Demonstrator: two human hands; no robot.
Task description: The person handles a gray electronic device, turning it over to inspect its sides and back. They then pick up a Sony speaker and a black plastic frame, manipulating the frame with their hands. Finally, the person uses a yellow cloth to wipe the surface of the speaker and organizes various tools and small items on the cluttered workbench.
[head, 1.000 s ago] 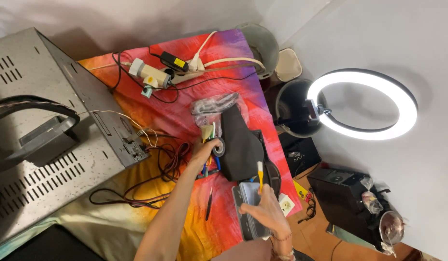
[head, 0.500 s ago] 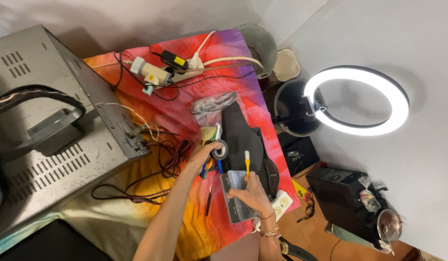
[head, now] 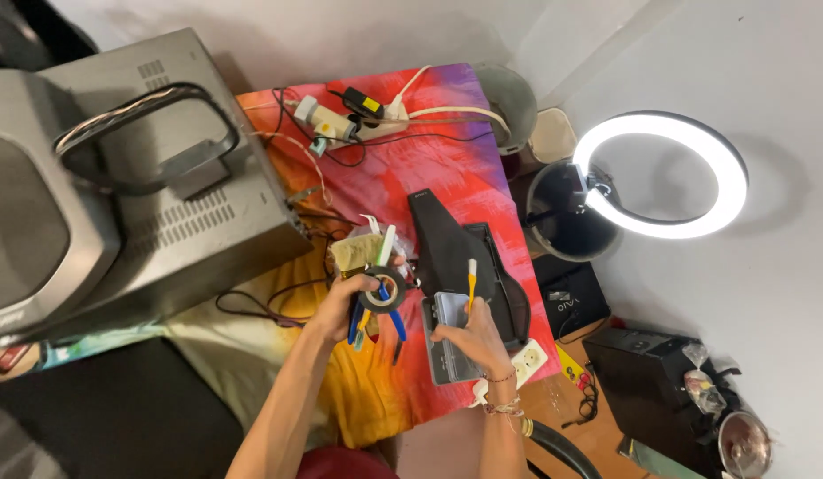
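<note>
While a grey metal box (head: 136,186) and its wires (head: 278,306) crowd the left of the red cloth (head: 447,160), a black case (head: 464,262) lies beside both hands. Left hand (head: 345,306) closes around a tape roll (head: 382,290), above blue pliers (head: 376,324). Right hand (head: 469,337) pinches a yellow tool (head: 472,282), over a grey tray (head: 447,341). Tool tip is too small to make out.

Your work rests on a table draped in a bright red, orange and purple cloth (head: 429,177). On it lie a grey vented metal chassis (head: 176,222), a white power strip (head: 358,124), a black soft pouch (head: 460,257) and tangled dark wires (head: 260,306).
</note>
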